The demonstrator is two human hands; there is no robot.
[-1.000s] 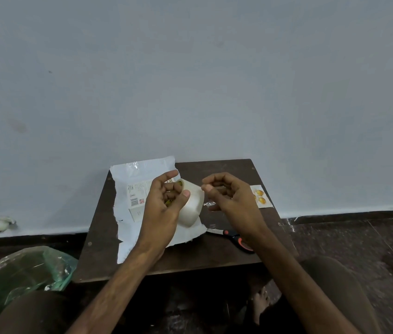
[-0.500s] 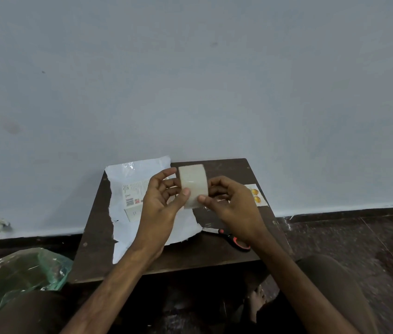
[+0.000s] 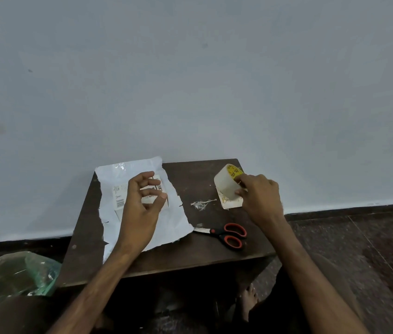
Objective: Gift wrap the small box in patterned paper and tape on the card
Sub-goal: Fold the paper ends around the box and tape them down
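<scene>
sitting nearest: one green plastic bag (image 3: 14, 273), contents unclear. one pair of scissors (image 3: 226, 235) next. left hand (image 3: 140, 203) hovers loose, empty, over the one small box (image 3: 120, 201) on paper (image 3: 171, 222); right hand (image 3: 260, 196) grips one tape roll (image 3: 225, 183) over the card (image 3: 231, 204).

One each: box (image 3: 120, 197), paper (image 3: 128, 168), tape roll (image 3: 225, 186), scissors (image 3: 229, 235), apparently a card (image 3: 231, 204).
</scene>
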